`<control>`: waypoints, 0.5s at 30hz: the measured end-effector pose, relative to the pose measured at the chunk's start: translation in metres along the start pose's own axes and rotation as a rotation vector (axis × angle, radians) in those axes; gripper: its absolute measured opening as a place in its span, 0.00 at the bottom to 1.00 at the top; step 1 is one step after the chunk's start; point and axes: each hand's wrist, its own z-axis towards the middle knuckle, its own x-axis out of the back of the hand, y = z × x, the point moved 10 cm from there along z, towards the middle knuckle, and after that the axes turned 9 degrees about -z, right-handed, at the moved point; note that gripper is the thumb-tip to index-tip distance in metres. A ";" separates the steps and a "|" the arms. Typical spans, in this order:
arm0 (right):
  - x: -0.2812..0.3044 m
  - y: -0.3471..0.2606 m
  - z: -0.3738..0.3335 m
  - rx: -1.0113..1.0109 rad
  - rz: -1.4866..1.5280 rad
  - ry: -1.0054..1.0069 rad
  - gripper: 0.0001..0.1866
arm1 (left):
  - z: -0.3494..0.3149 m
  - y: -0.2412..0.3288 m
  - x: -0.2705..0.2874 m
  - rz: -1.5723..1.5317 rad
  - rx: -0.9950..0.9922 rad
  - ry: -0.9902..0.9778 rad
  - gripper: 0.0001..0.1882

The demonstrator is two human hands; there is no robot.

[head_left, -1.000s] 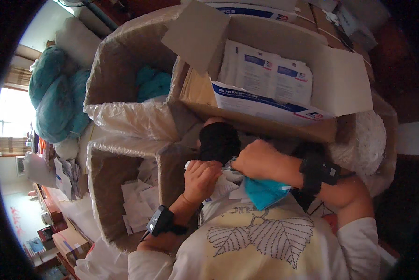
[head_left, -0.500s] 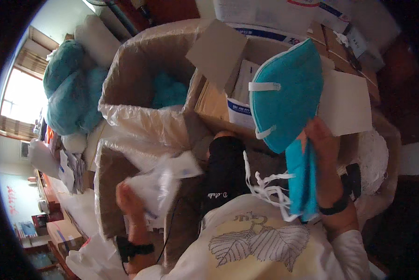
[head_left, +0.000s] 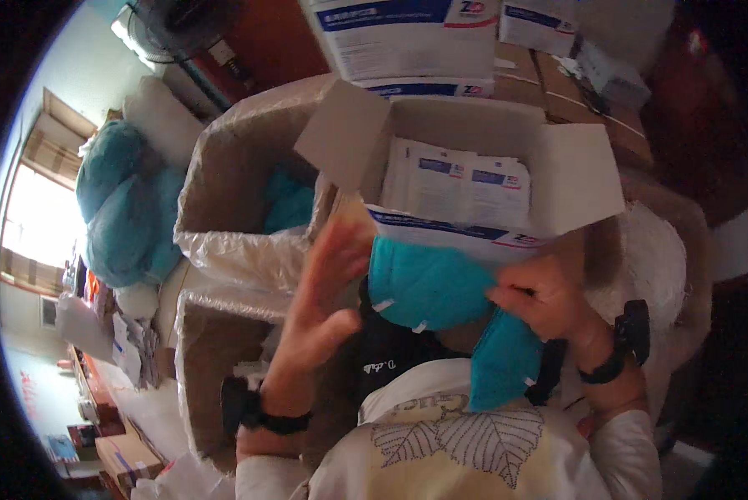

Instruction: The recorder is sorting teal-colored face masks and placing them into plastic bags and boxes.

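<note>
Pinched in my right hand (head_left: 545, 300) are teal folded face masks. One mask (head_left: 428, 283) spreads out to the left of the fingers, with small white strap pieces at its lower edge. Another teal mask (head_left: 507, 358) hangs below the same hand, over my shirt. My left hand (head_left: 328, 283) is open, fingers extended and thumb apart, just left of the spread mask and holding nothing. Directly beyond the masks stands an open white carton (head_left: 440, 218), packed with flat white printed packets (head_left: 465, 183).
A plastic-lined box (head_left: 249, 200) with teal masks inside stands left of the carton, and another lined box (head_left: 215, 375) sits nearer. Large bags of teal material (head_left: 128, 200) are piled at far left. Closed white cartons (head_left: 407, 42) stack behind. White straps (head_left: 653, 258) bundle at right.
My left hand has left the clear plastic bag at lower left and moved up and right beside the masks. My right hand has lowered the masks and turned them sideways.
</note>
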 end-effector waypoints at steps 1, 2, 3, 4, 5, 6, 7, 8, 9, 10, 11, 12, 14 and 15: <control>0.002 -0.003 -0.003 0.050 -0.049 0.011 0.06 | 0.006 -0.011 -0.020 -0.130 0.115 -0.103 0.34; 0.005 -0.007 -0.007 0.099 -0.098 0.021 0.06 | 0.008 -0.022 -0.039 -0.257 0.232 -0.207 0.32; 0.011 -0.007 -0.011 0.094 -0.099 0.033 0.06 | 0.006 -0.032 -0.053 -0.260 0.314 -0.305 0.30; 0.016 -0.006 -0.019 0.081 -0.100 0.048 0.07 | 0.000 -0.046 -0.066 -0.265 0.403 -0.411 0.28; 0.021 -0.004 -0.025 0.068 -0.099 0.062 0.08 | -0.008 -0.059 -0.079 -0.266 0.491 -0.516 0.26; 0.026 0.003 -0.031 0.016 -0.089 0.085 0.08 | -0.012 -0.069 -0.084 -0.203 0.542 -0.556 0.24; 0.029 0.010 -0.036 -0.034 -0.078 0.101 0.08 | -0.017 -0.079 -0.089 -0.141 0.590 -0.590 0.23; 0.031 0.016 -0.041 -0.083 -0.066 0.115 0.08 | -0.024 -0.090 -0.093 -0.078 0.636 -0.621 0.21; 0.033 0.021 -0.044 -0.110 -0.068 0.132 0.08 | -0.017 -0.091 -0.098 -0.059 0.486 -0.551 0.21; 0.034 0.025 -0.044 -0.131 -0.068 0.149 0.09 | -0.020 -0.099 -0.096 -0.025 0.510 -0.551 0.21; 0.036 0.027 -0.045 -0.150 -0.068 0.164 0.09 | -0.022 -0.106 -0.092 0.011 0.533 -0.547 0.21; 0.039 0.028 -0.046 -0.181 -0.052 0.182 0.09 | -0.023 -0.111 -0.089 0.046 0.555 -0.540 0.21; 0.047 0.029 -0.045 -0.238 -0.020 0.222 0.08 | -0.001 -0.071 -0.095 0.395 0.100 -0.672 0.22; 0.045 0.027 -0.041 -0.220 -0.027 0.189 0.09 | 0.001 -0.053 -0.101 0.565 -0.134 -0.722 0.22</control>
